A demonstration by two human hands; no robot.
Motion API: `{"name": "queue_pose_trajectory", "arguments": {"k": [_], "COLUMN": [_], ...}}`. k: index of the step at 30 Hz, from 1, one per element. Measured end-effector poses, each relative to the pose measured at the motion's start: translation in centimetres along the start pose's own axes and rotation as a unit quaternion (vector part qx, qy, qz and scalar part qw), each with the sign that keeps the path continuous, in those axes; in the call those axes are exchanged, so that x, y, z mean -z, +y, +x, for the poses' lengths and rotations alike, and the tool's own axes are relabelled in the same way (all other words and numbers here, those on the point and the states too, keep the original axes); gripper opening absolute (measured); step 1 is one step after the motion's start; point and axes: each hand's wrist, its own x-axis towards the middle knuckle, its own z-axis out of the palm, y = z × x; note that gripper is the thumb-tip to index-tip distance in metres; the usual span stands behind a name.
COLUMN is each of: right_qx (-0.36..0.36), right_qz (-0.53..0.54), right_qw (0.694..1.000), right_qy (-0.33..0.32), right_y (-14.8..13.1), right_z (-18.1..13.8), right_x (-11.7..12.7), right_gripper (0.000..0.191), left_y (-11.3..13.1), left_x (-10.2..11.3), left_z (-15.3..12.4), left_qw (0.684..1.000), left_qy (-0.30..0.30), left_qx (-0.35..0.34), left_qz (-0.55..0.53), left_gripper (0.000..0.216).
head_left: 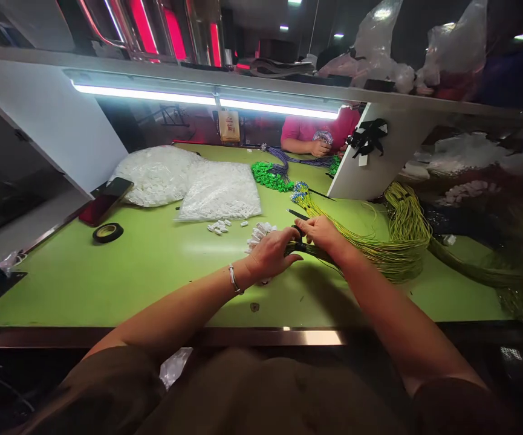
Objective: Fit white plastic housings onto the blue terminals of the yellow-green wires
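Note:
My left hand (271, 254) is closed around a bundle of yellow-green wires (320, 252), close to its end with the white connectors (260, 232). The connectors fan out beyond the back of that hand. A dark band of tape (303, 246) circles the bundle between my hands. My right hand (319, 233) is closed with bent fingers on a small black roll of tape (297, 232), just above the bundle; fingers partly hide it. Behind it lies a black pointed tool (296, 214). Long wires (379, 257) trail off to the right over the green table.
Two clear bags of white connectors (220, 190) lie at the back left, with loose connectors (218, 227) in front. A black tape roll (107, 232) and a phone (107, 202) are at left. Green-ended cables (270, 176) lie behind. Across the table sits a person in pink (302, 134).

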Motion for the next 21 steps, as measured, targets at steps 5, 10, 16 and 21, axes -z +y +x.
{"name": "queue_pose_trajectory", "arguments": {"k": [5, 10, 16, 21], "right_qx": [0.115, 0.035, 0.108, 0.053], "right_qz": [-0.110, -0.041, 0.265, 0.179], "right_qw": [0.970, 0.998, 0.957, 0.980], "right_qy": [0.185, 0.019, -0.050, -0.075], "right_y": [0.8, 2.5, 3.7, 3.7], "right_z": [-6.9, -7.6, -4.7, -5.2], "right_x": [-1.7, -4.1, -4.7, -3.9], "right_gripper": [0.044, 0.045, 0.050, 0.023], "left_y": [-0.4, 0.0, 0.8, 0.3], "left_x": [0.2, 0.8, 1.4, 1.2], "left_z": [1.3, 2.8, 3.7, 3.8], "left_qw": [0.995, 0.911, 0.822, 0.916], "left_qy": [-0.023, -0.133, -0.225, -0.158], "left_qx": [0.078, 0.258, 0.249, 0.221], "left_qz": [-0.052, -0.293, -0.461, -0.294], "left_gripper": [0.021, 0.026, 0.032, 0.033]}}
